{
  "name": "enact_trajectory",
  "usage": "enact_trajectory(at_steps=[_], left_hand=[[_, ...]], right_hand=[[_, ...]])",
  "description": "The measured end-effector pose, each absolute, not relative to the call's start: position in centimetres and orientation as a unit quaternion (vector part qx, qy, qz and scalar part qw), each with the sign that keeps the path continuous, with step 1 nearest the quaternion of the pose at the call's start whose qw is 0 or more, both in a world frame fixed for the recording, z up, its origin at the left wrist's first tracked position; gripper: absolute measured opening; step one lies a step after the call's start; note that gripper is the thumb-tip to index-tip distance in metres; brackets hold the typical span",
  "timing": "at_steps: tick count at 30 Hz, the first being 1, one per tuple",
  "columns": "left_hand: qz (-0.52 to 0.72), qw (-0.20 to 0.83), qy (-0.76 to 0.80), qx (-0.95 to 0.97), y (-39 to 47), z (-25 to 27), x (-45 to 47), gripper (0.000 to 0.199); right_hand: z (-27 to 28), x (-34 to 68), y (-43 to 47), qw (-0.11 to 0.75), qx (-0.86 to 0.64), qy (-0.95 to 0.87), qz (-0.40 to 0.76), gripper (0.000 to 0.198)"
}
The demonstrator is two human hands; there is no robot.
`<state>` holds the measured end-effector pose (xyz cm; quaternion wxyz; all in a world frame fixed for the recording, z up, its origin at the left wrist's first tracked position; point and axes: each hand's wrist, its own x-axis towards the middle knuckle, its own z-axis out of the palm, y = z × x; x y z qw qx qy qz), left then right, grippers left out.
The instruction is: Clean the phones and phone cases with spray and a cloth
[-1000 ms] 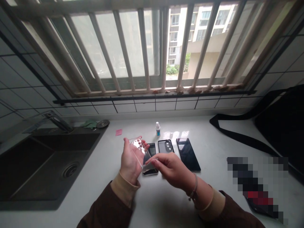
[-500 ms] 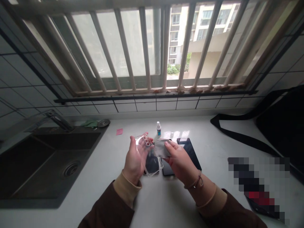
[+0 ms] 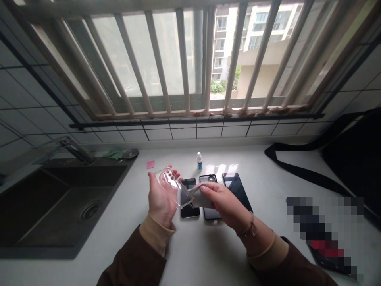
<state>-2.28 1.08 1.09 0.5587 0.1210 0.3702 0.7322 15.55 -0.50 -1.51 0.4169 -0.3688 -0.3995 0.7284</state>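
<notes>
A clear phone case [image 3: 171, 184] with round camera holes lies across the palm of my left hand [image 3: 162, 198], its edges held between thumb and fingers. My right hand [image 3: 222, 198] pinches a thin grey cloth [image 3: 201, 198], which hangs against the lower right end of the case. Under and behind the case a dark phone [image 3: 189, 210] rests on the counter. Beside it is a black phone case [image 3: 211, 213], partly covered by the cloth and my right hand. Farther right lies a dark phone or tablet [image 3: 236, 188], partly behind my right wrist.
A small white bottle [image 3: 199, 162] stands behind the phones on the white counter [image 3: 190, 254]. Left of it is a pink note [image 3: 150, 164]. A sink [image 3: 59, 206] with a faucet [image 3: 76, 151] is at left. At right are a black bag strap [image 3: 303, 171] and a blurred-out item [image 3: 324, 234].
My left hand has moved left, and the clear case has tilted over with it. The grey cloth has swung lower and now meets the case's end, uncovering more of the black case.
</notes>
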Motion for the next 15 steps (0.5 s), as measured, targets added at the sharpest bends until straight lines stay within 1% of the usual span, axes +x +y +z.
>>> enact_trajectory(at_steps=[3, 5, 6, 8, 11, 15], left_hand=[[0.702, 0.583, 0.381, 0.147, 0.7, 1.0, -1.9, 0.065], [0.675, 0.606, 0.376, 0.189, 0.3, 0.9, -1.4, 0.065], [0.660, 0.616, 0.373, 0.211, 0.0, 0.8, -1.2, 0.066], [0.639, 0.631, 0.369, 0.241, -0.3, 0.9, -0.8, 0.068], [0.651, 0.626, 0.361, 0.233, -0.3, 0.9, -0.6, 0.068], [0.714, 0.573, 0.359, 0.181, 0.4, 0.9, -1.2, 0.068]], right_hand=[[-1.8, 16.0, 0.0, 0.502, -0.428, -0.382, 0.647, 0.040], [-1.7, 16.1, 0.0, 0.549, -0.445, -0.437, 0.557, 0.038], [-1.6, 16.2, -0.2, 0.557, -0.441, -0.486, 0.510, 0.036], [-1.3, 16.1, -0.7, 0.539, -0.410, -0.600, 0.426, 0.032], [-1.0, 15.7, -1.3, 0.473, -0.339, -0.743, 0.330, 0.032], [-1.2, 15.3, -1.6, 0.414, -0.324, -0.815, 0.244, 0.032]])
